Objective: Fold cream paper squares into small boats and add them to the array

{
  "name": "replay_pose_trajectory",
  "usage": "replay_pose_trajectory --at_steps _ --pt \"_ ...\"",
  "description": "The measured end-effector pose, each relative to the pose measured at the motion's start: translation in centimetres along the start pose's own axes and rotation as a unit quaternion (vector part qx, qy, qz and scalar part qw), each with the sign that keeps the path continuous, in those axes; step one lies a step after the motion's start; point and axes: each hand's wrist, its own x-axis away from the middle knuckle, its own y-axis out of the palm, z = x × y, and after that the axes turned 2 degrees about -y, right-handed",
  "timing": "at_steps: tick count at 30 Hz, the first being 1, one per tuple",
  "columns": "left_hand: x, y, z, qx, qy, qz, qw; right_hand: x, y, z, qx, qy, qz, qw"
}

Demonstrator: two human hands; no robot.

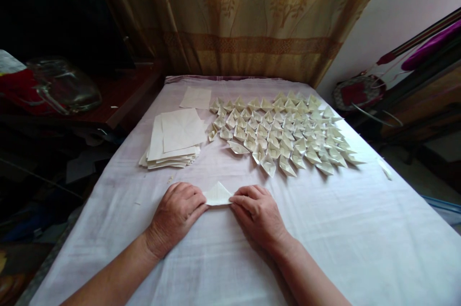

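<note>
On the tabletop (324, 248), a folded paper piece (218, 195) lies at the near middle, its ends held by the left hand (176, 214) and the right hand (259, 214). Behind it to the left sits a stack of paper sheets (176, 138), with a single sheet (195, 98) farther back. Rows of folded paper boats (284, 133) spread right of the stack. A curtain (245, 18) hangs behind the far edge.

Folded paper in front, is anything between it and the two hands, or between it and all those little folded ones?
Nothing visible. The left hand and right hand both touch the folded paper at its ends. Between it and the folded pieces lies only bare white cloth.
</note>
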Motion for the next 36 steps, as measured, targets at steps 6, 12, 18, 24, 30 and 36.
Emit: replay_pose_trajectory --at_steps 6,12,18,24,30,36 --pt "-0.5 0.3 0.0 0.031 -0.063 -0.008 0.998 -0.3 0.3 0.1 0.012 0.035 0.003 0.999" --pt "-1.0 0.7 0.4 0.011 -0.103 -0.019 0.994 -1.0 0.7 -0.5 0.061 0.068 0.003 0.996" --pt "-1.1 1.1 0.5 -0.014 -0.113 -0.016 0.993 -1.1 1.0 -0.8 0.087 0.085 0.02 0.992" --pt "-1.5 1.1 0.5 -0.01 -0.135 -0.016 0.991 -1.2 1.0 -1.0 0.099 0.086 0.02 0.991" --pt "-1.7 1.1 0.6 -0.015 -0.145 -0.022 0.989 -1.2 1.0 -1.0 0.098 0.091 0.017 0.991" --pt "-1.8 1.1 0.6 -0.024 -0.146 -0.034 0.988 -1.2 1.1 -1.0 0.083 0.099 0.016 0.991"
